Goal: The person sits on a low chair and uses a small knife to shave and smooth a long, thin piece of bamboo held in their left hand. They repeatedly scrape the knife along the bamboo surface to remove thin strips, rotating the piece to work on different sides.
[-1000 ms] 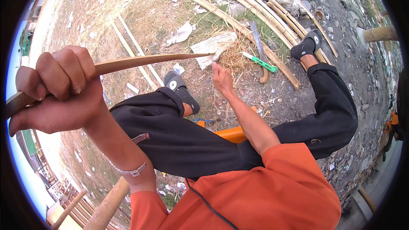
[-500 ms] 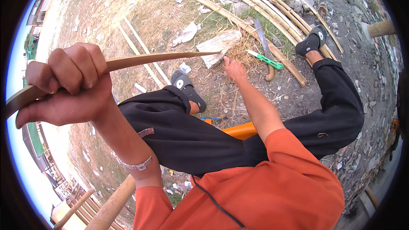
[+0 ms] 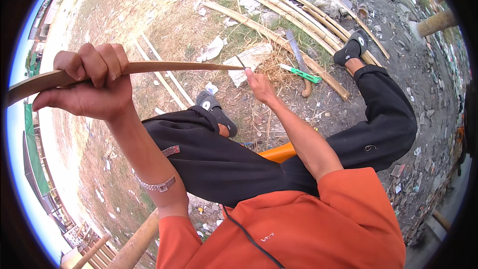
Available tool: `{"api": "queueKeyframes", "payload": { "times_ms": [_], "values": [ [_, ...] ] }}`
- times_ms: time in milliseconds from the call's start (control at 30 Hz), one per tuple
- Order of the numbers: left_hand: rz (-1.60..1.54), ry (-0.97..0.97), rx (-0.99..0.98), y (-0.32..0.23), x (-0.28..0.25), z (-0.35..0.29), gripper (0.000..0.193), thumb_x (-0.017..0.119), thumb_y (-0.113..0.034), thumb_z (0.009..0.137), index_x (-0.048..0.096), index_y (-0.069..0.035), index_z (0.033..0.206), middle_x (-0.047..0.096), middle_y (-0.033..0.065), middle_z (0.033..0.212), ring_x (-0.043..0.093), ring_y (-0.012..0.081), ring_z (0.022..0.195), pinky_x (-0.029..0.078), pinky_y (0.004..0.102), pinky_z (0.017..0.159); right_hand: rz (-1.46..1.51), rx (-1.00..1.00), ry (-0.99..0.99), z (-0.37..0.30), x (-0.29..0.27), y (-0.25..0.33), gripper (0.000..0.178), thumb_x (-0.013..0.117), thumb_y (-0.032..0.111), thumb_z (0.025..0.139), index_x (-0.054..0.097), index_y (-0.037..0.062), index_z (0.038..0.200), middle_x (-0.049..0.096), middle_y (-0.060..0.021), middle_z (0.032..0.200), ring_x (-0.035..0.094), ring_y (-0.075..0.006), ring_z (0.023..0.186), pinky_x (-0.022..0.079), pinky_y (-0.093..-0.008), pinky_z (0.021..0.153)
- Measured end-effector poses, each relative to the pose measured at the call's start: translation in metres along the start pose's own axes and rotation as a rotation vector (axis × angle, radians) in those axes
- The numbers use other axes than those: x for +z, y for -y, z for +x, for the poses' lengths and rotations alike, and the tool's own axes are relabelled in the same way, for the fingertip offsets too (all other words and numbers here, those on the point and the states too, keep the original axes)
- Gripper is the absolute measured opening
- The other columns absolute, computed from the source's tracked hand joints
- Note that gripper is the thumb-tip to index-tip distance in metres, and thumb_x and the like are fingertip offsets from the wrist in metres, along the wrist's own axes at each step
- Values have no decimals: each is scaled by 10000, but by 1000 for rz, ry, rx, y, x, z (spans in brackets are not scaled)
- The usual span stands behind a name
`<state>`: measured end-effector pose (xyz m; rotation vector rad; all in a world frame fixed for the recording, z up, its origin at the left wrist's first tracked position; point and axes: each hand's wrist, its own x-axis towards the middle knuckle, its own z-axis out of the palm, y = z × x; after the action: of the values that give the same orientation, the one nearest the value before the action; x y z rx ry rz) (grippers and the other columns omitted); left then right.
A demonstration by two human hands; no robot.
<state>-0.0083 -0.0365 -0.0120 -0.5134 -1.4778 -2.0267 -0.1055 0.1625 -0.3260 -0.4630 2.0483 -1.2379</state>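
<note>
My left hand point(image 3: 97, 82), raised at the left, is closed around a long bamboo strip point(image 3: 172, 66). The strip runs to the right and narrows toward my right hand point(image 3: 260, 86). That hand is closed at the strip's far tip, its thumb against it. A thin dark blade-like piece point(image 3: 240, 61) sticks up from its fingers across the tip; the rest of it is hidden. Beyond lies a pale flat slab point(image 3: 253, 56) beside shavings point(image 3: 275, 62). A green-handled cutter point(image 3: 303, 73) and a long blade with a curved wooden handle point(image 3: 294, 50) rest on the ground to the right.
Split bamboo lengths point(image 3: 298, 17) lie at the far right, near my right foot point(image 3: 351, 49). Two thin pale strips point(image 3: 164, 77) lie left of my left foot point(image 3: 214, 112). An orange seat point(image 3: 278, 153) shows between my legs. A thick pole point(image 3: 137, 241) stands at the lower left.
My right hand has shifted left and slightly down in view along the strip's tip, and the dark piece now shows. My left hand has moved slightly right. The whole view has shifted a little.
</note>
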Motion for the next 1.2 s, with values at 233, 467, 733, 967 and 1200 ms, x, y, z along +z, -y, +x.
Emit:
{"api": "queueKeyframes", "payload": {
  "times_ms": [233,467,733,967,1200],
  "values": [
    [-23,108,27,4,10,4,656,282,-829,730,316,-178,659,215,-45,454,193,90,377,179,258,398,-89,145,-135,-12,17,11,718,295,544,931,627,-62,734,594,-323,739,574,-488,774,428,-518,779],
    [-41,203,62,4,5,3,683,220,-828,740,322,-154,692,222,-23,474,209,111,373,225,269,376,-183,102,-142,-9,20,16,662,303,514,934,660,-28,804,606,-317,812,586,-489,789,451,-512,768],
    [-14,215,57,5,6,6,663,247,-824,743,320,-167,684,219,-35,461,203,98,366,215,259,373,-176,79,-158,-5,23,-5,672,303,524,930,665,-31,818,613,-310,811,589,-464,848,453,-496,793],
    [40,90,68,7,15,8,635,273,-810,752,317,-183,658,225,-50,436,194,79,346,192,239,354,-205,87,-211,-4,22,-9,641,325,522,928,663,-8,801,615,-291,781,592,-462,807,450,-503,766],
    [25,121,65,7,16,9,642,249,-810,757,339,-180,672,219,-50,435,202,79,339,209,231,340,-114,69,-207,-11,27,-8,643,324,524,927,656,-12,798,615,-290,777,589,-470,811,455,-498,766]
  ]
}}
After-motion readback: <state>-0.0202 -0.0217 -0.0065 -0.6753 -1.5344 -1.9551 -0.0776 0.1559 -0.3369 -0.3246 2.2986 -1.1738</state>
